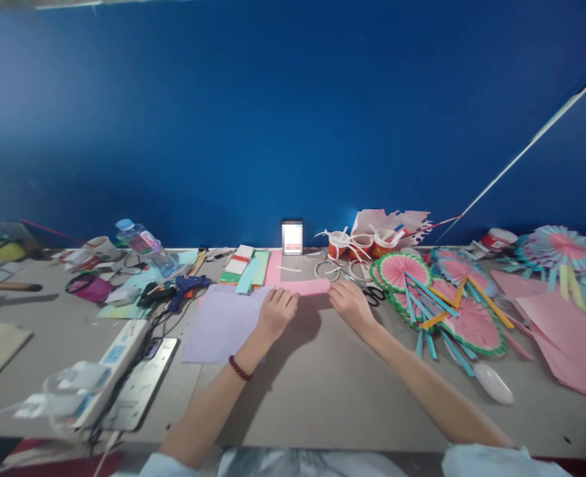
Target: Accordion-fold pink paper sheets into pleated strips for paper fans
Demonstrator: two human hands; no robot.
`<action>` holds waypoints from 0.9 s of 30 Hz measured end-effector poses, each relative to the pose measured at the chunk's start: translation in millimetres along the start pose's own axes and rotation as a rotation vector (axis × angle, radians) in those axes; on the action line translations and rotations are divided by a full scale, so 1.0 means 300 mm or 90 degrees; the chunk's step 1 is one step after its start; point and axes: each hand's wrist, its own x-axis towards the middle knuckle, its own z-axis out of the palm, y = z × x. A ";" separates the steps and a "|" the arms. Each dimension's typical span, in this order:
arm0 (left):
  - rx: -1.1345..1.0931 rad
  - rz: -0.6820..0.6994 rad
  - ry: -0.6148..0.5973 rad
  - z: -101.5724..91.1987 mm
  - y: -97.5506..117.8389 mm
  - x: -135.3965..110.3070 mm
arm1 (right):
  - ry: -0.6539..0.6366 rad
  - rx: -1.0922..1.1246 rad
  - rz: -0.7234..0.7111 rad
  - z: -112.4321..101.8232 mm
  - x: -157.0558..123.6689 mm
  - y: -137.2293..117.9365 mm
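The left hand point(278, 312) and right hand point(351, 305) pinch a pink paper strip point(309, 287) by its ends; pulling too hard could tear it.

A blue wall point(293, 119) rises behind the desk point(343, 397). Midway along the desk's back edge stands a small device with a lit screen point(292, 237). To its left, also near that edge, a clear bottle point(146, 244) with a blue cap leans over. A white power strip point(126, 348) with plugs point(81, 384) lies toward the front left corner, a phone point(146, 384) just beside it. Near the back edge, right of the device, stand red cups point(337, 246); a smooth white oval object point(492, 383) lies nearer the front right corner.
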 end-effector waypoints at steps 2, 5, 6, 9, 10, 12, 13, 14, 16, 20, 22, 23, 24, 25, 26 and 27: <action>0.000 0.055 -0.039 0.035 0.010 -0.024 | -0.009 0.002 -0.016 0.039 -0.035 0.000; -0.018 0.076 -0.085 0.088 0.018 -0.061 | -0.058 0.018 -0.013 0.086 -0.081 -0.008; -0.023 0.071 -0.090 0.103 0.018 -0.071 | -0.071 0.024 -0.005 0.095 -0.091 -0.010; -0.034 0.047 -0.085 0.129 0.011 -0.089 | -0.088 0.035 0.007 0.101 -0.101 -0.010; -0.038 0.038 -0.081 0.132 0.007 -0.091 | -0.092 0.041 0.003 0.097 -0.099 -0.007; -0.052 0.022 -0.082 0.131 0.001 -0.088 | -0.106 0.060 -0.002 0.088 -0.090 0.000; -0.060 0.016 -0.086 0.127 -0.002 -0.083 | -0.113 0.072 -0.004 0.084 -0.084 0.004; -0.068 0.015 -0.095 0.122 -0.003 -0.077 | -0.119 0.081 -0.004 0.080 -0.079 0.006; -0.076 0.033 -0.117 0.111 -0.001 -0.058 | -0.123 0.091 -0.003 0.076 -0.070 0.009; -0.085 0.090 -0.131 0.107 0.018 -0.016 | -0.121 0.082 0.001 0.076 -0.064 0.006; -0.106 0.096 -0.120 0.116 0.027 -0.002 | -0.118 0.084 0.005 0.076 -0.066 0.005; -0.121 0.094 -0.116 0.122 0.030 0.002 | -0.117 0.088 0.006 0.075 -0.068 0.005; -0.136 0.088 -0.112 0.127 0.031 0.006 | -0.116 0.096 0.008 0.074 -0.069 0.006; -0.153 0.081 -0.109 0.132 0.031 0.009 | -0.114 0.108 0.014 0.074 -0.070 0.009; -0.171 0.072 -0.106 0.134 0.029 0.011 | -0.112 0.126 0.022 0.073 -0.070 0.011; -0.191 0.062 -0.105 0.135 0.026 0.014 | -0.110 0.149 0.032 0.073 -0.069 0.015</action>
